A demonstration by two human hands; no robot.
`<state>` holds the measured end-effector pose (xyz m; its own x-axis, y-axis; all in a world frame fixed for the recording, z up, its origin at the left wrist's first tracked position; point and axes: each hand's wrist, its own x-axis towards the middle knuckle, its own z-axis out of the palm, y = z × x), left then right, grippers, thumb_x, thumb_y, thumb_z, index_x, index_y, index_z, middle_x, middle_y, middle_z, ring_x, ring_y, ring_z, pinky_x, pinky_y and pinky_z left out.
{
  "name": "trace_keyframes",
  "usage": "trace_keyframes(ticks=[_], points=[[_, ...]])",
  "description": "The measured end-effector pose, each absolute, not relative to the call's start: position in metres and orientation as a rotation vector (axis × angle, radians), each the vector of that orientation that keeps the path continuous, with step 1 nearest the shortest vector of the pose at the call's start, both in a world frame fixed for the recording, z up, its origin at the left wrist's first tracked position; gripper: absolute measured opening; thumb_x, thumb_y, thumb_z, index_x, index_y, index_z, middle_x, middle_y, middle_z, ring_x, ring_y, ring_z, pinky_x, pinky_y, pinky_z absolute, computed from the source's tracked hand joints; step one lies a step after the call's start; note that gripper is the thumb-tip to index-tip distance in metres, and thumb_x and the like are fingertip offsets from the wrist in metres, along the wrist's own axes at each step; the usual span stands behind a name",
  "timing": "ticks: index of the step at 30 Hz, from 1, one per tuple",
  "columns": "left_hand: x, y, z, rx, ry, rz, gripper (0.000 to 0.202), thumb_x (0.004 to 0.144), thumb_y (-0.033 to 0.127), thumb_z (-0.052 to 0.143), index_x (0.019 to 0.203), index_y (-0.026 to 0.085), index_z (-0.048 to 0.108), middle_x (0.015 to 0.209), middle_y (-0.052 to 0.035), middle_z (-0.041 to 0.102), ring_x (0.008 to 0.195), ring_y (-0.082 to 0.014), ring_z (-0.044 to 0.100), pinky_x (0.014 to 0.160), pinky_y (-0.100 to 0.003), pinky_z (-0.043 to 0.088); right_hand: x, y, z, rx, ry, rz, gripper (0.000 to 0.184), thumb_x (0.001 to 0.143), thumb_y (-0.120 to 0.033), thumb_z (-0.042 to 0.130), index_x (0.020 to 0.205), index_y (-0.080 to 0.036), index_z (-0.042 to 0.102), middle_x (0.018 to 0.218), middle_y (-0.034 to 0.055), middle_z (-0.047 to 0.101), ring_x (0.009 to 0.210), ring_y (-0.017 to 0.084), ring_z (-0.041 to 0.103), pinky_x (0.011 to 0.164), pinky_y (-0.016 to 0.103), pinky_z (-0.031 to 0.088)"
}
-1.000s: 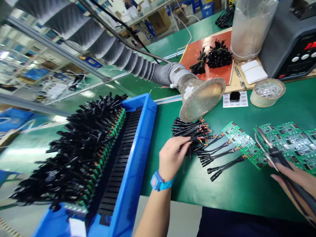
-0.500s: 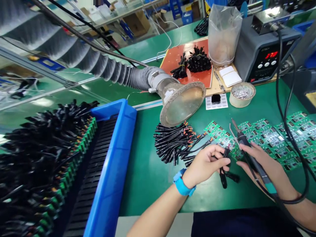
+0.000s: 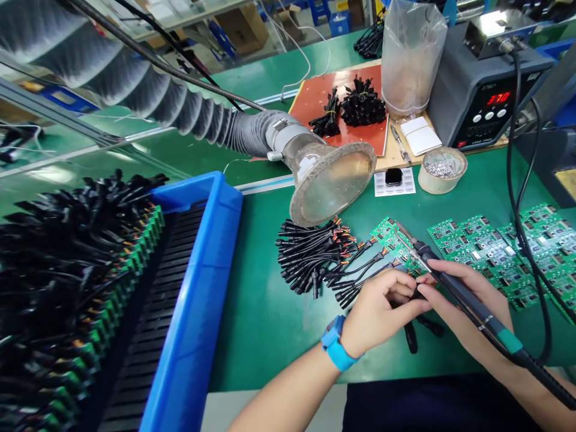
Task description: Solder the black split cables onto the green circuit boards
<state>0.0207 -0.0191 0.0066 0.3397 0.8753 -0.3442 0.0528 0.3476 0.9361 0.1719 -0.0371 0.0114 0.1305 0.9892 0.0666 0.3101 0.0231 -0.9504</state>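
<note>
Grey control box (image 3: 450, 90): red display (image 3: 498, 98) read 370; LEAD FREE was printed low on its front. Model marking up top was unclear. Printed sheet (image 3: 396, 190) left of the box was illegible.

near the front edge of the bench (image 3: 270, 336) the left hand (image 3: 382, 309) pinches a cable (image 3: 410, 337); the right hand (image 3: 474, 336), gripping the iron (image 3: 468, 300), has its fingertips at the same spot; farther from that edge lie boards (image 3: 472, 252) and a cable pile (image 3: 306, 258), a hood (image 3: 333, 186) hanging beyond

soldering iron (image 3: 465, 300): matt grip, metal tip (image 3: 404, 232) | crate (image 3: 198, 282): smooth plastic | tabletop (image 3: 265, 324): glossy | bag (image 3: 409, 66): translucent plastic
</note>
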Motion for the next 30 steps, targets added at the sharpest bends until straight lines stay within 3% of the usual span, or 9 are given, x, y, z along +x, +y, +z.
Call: trace_keyframes(ticks=[5, 9, 16, 22, 30], points=[[0.024, -0.019, 0.006, 0.977, 1.102, 0.773, 0.029, 0.066, 0.037, 0.076, 0.072, 0.014, 0.059, 0.066, -0.0016, 0.063, 0.063, -0.0126, 0.059, 0.063, -0.024, 0.048, 0.174, -0.039, 0.008, -1.439, -1.331, 0.925, 0.029, 0.079, -0.025, 0.067, 0.106, -0.03, 0.061, 0.096, 0.0002, 0.067, 0.084, 0.016, 0.066, 0.071, 0.025, 0.058], [0.022, -0.019, 0.01, 0.96, 0.98, 0.701, 0.023, 0.078, 0.036, 0.065, 0.083, 0.014, 0.06, 0.067, -0.002, 0.065, 0.063, -0.0144, 0.063, 0.067, -0.027, 0.05, 0.175, -0.039, 0.003, -1.364, -1.174, 1.019, 0.03, 0.077, -0.023, 0.068, 0.106, -0.027, 0.061, 0.092, 0.0014, 0.067, 0.084, 0.017, 0.066, 0.074, 0.029, 0.059], [0.013, -0.011, 0.016, 1.481, 0.868, 0.527, 0.03, 0.093, 0.03, 0.041, 0.079, 0.015, 0.063, 0.064, -0.0052, 0.068, 0.073, -0.0169, 0.063, 0.077, -0.028, 0.046, 0.182, -0.032, 0.0, -1.268, -1.161, 1.126, 0.034, 0.075, -0.022, 0.071, 0.106, -0.028, 0.059, 0.083, -0.0012, 0.067, 0.073, 0.014, 0.066, 0.063, 0.022, 0.059], [0.019, -0.017, 0.015, 1.126, 0.87, 0.568, 0.032, 0.089, 0.042, 0.048, 0.079, 0.013, 0.06, 0.069, -0.0057, 0.064, 0.062, -0.0162, 0.065, 0.062, -0.027, 0.053, 0.188, -0.025, -0.003, -1.18, -1.192, 1.248, 0.033, 0.078, -0.027, 0.068, 0.109, -0.027, 0.057, 0.09, 0.0024, 0.069, 0.075, 0.016, 0.068, 0.061, 0.024, 0.06], [0.022, -0.02, 0.012, 0.883, 0.871, 0.648, 0.039, 0.078, 0.045, 0.064, 0.098, 0.011, 0.062, 0.075, -0.0071, 0.067, 0.069, -0.0162, 0.066, 0.067, -0.028, 0.053, 0.187, -0.03, -0.002, -1.208, -1.275, 1.149, 0.033, 0.078, -0.023, 0.067, 0.109, -0.027, 0.056, 0.095, 0.0028, 0.069, 0.084, 0.017, 0.067, 0.067, 0.027, 0.06]])
